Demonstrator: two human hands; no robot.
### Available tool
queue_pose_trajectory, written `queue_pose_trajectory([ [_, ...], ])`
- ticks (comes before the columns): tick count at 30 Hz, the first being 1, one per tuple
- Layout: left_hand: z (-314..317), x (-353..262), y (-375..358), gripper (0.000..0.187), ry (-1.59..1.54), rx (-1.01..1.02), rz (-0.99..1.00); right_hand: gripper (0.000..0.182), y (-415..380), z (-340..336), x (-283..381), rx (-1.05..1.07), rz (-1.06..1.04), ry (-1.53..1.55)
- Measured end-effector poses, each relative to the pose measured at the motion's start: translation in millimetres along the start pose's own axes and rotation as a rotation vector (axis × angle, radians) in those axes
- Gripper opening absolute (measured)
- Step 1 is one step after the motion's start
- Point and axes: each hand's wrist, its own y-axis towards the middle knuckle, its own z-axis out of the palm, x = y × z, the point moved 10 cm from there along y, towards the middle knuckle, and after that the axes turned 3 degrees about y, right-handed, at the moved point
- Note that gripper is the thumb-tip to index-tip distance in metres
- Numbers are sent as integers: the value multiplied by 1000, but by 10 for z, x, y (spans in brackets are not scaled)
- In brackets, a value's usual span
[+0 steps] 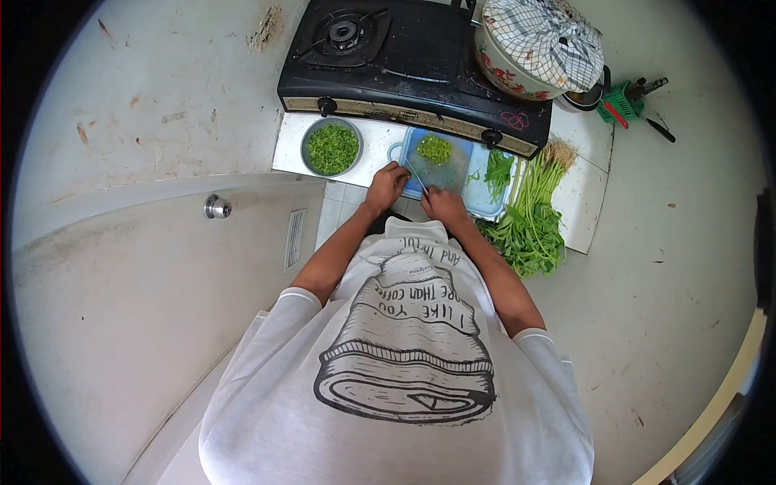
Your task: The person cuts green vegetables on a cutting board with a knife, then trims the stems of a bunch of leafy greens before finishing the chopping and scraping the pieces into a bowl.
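My right hand [443,205] is closed around the handle of a knife [415,175]. Its blade slants up and left over a blue cutting board [447,168]. Close to the blade, at the board's left edge, my left hand [389,186] has its fingers curled together; whether anything is between them is hidden. Chopped greens [434,149] lie in a small heap on the far part of the board. Just right of it, a few cut leaves [499,173] rest on a light blue tray [483,196].
A bowl of chopped greens [332,149] stands left of the board. Long leafy stalks with roots [540,190] lie to the right. Behind are a black gas stove [404,61] and a cloth-covered pot [517,69]. A green basket [621,100] holds utensils at far right.
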Motion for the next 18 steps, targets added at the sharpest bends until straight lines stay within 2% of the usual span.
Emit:
queue_pose_trajectory([
  [3, 5, 4, 6, 11, 18, -2, 10, 38, -14, 44, 18, 35, -1, -37],
  [6, -15, -48, 7, 11, 4, -26, 68, 37, 16, 22, 66, -14, -38, -20],
  [18, -26, -22, -1, 10, -19, -22, 12, 39, -4, 16, -22, 11, 32, -46],
])
